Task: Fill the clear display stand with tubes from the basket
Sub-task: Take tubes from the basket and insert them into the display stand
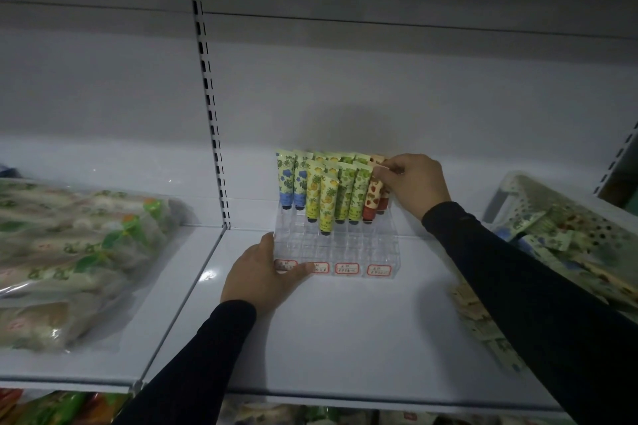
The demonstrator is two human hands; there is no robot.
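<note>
My left hand (262,269) lies flat against the clear stand (336,245) on the shelf (345,338), steadying it, while my right hand (412,183) pinches a red tube (373,191) into its slot; the basket (566,217) waits right.

- Centre frame: a clear display stand (348,245) sits on a white shelf (345,328), tubes standing in its back rows.
- The left hand (262,272) rests against the stand's lower left corner.
- The right hand (412,183) pinches a red-patterned tube (373,195) at the stand's right end.
- Right edge: a white basket (518,190) of tubes.
- Left: bagged goods (76,252).
</note>
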